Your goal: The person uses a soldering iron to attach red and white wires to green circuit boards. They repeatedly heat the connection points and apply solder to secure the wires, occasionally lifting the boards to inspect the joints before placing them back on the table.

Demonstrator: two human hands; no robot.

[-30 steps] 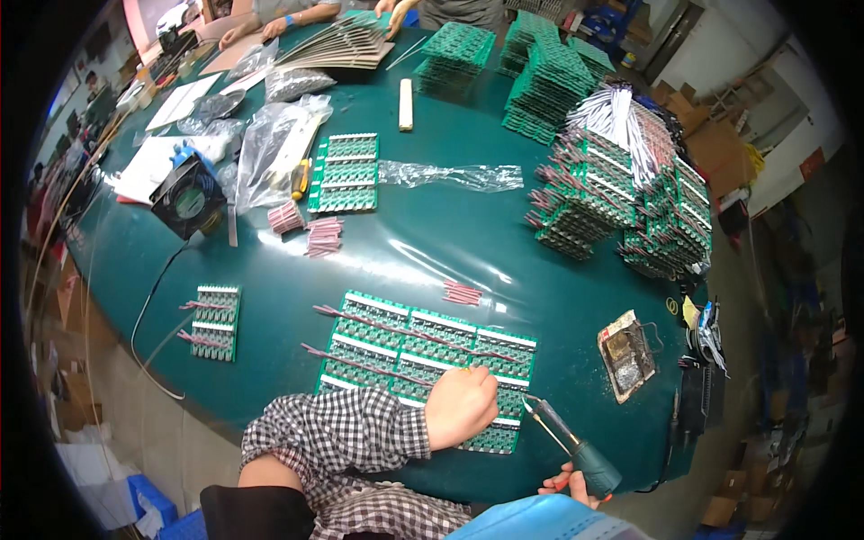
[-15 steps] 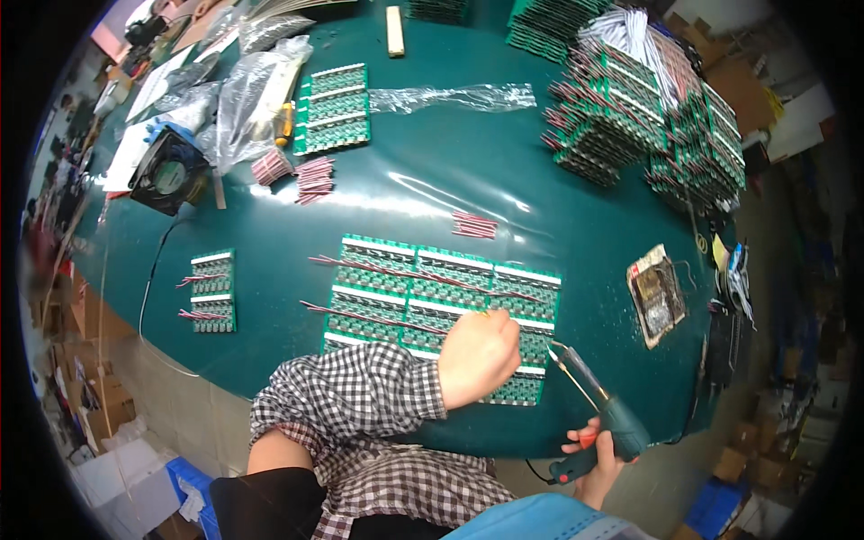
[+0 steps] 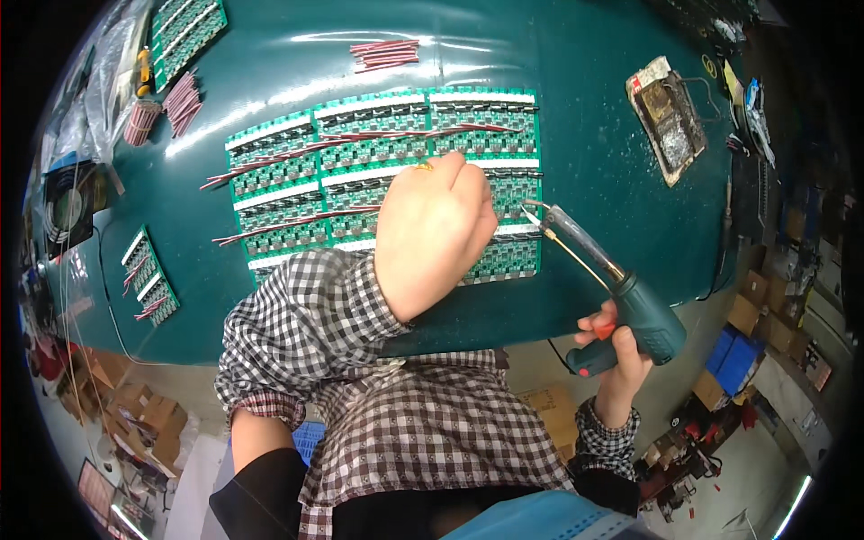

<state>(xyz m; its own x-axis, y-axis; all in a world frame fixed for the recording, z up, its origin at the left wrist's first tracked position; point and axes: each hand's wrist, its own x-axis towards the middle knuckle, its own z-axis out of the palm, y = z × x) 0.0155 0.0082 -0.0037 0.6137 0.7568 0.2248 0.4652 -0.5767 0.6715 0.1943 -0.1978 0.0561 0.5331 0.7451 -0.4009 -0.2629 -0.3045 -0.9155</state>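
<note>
My left hand (image 3: 432,229) is closed in a pinch over the right part of a block of green circuit boards (image 3: 274,168); its fingertips and whatever they hold are hidden. Red-and-black wires (image 3: 360,138) lie in two rows across the boards. My right hand (image 3: 621,346) grips a dark green soldering gun (image 3: 650,317) by its handle, index finger at the red trigger. The gun's tip, with a thin feed tube beside it, is over the boards' right edge, close to my left fingers.
A bundle of red wires (image 3: 385,56) lies beyond the boards. On the right sits a scorched, dirty tray (image 3: 670,121). A small wired board (image 3: 151,277) is at the left, near a black fan (image 3: 67,205). More wire bundles (image 3: 183,103) and a board panel (image 3: 187,36) lie at the far left.
The view has shifted and turned, so the boards appear larger and higher. My left hand stays pinched over the boards, and the soldering gun's tip remains by their right edge.
</note>
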